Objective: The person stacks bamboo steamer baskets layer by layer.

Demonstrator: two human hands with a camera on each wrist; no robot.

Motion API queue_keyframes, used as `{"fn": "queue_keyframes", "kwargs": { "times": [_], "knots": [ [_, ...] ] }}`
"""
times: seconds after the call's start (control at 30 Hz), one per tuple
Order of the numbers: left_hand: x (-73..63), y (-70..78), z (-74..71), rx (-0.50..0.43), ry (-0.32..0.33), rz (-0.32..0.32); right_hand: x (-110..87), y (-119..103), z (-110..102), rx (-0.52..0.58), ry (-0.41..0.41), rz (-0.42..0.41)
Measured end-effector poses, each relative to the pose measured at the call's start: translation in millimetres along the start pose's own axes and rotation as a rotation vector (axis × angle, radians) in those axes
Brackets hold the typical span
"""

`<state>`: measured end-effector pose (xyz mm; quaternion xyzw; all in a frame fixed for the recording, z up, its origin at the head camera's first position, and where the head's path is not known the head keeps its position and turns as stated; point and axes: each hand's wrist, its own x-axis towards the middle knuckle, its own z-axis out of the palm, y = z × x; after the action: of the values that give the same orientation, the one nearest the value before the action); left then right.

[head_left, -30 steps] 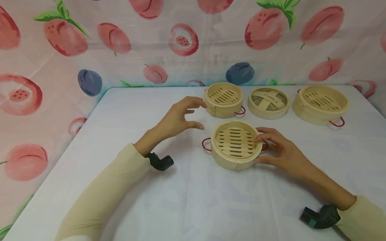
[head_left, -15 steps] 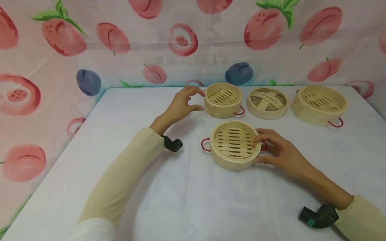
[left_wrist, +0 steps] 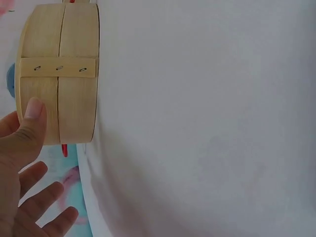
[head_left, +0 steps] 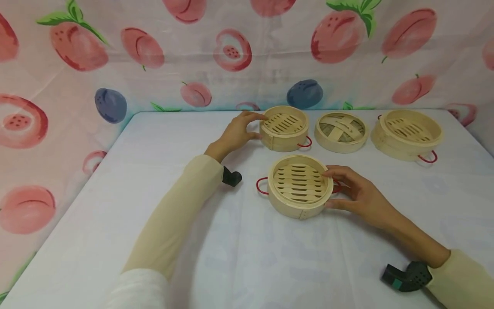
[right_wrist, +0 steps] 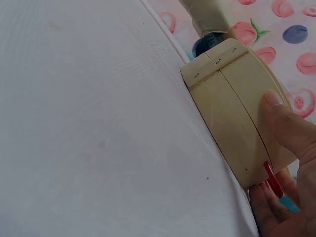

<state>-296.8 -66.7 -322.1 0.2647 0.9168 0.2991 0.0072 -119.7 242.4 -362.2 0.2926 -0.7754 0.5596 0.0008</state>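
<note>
A round bamboo steamer basket (head_left: 287,210) with slatted floor and red side handles sits in the middle of the table. My right hand (head_left: 359,193) grips its right side, thumb on the outer wall and index finger over the rim. The right wrist view shows that thumb against the basket wall (right_wrist: 232,108), near a red handle. Farther back, my left hand (head_left: 239,131) pinches the left rim of a second bamboo steamer basket (head_left: 287,143). Its thumb presses the outer wall (left_wrist: 49,39) in the left wrist view, and the other fingers spread below.
Right of the second basket lies a woven bamboo steamer lid (head_left: 341,146). Beyond it stands a larger bamboo steamer basket (head_left: 401,148) with red handles. A white cloth covers the table (head_left: 270,262), and a fruit-print curtain (head_left: 154,77) hangs behind and at the left.
My left hand has moved forward and right to the back-left steamer basket and taken hold of its rim. The right hand keeps its grip on the front basket.
</note>
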Motion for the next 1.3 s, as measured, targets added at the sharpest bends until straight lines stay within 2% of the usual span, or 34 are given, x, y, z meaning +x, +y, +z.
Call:
{"fn": "queue_keyframes", "kwargs": {
  "times": [0.17, 0.37, 0.6, 0.83, 1.07, 1.3],
  "knots": [
    [5.0, -1.5, 2.8, 0.003, 0.009, -0.002, 0.0, -0.1, 0.0, 0.012, -0.001, -0.003],
    [4.4, -5.6, 2.7, -0.055, 0.011, 0.004, 0.8, -0.2, -0.5, -0.009, 0.002, -0.002],
    [-4.0, -9.9, 1.9, -0.112, 0.065, 0.038, 0.5, -1.9, 0.2, -0.001, -0.001, 0.013],
    [-15.0, -11.7, -0.2, -0.159, 0.117, -0.001, -0.5, -2.8, 0.7, 0.000, 0.005, 0.024],
    [-26.7, -7.3, -9.4, -0.313, 0.168, 0.003, -0.8, -3.6, -0.3, -0.005, 0.008, 0.017],
    [-41.1, 1.5, -25.1, -0.419, 0.230, 0.036, 0.1, -1.3, 0.2, 0.000, 0.004, 0.001]
  ]
}}
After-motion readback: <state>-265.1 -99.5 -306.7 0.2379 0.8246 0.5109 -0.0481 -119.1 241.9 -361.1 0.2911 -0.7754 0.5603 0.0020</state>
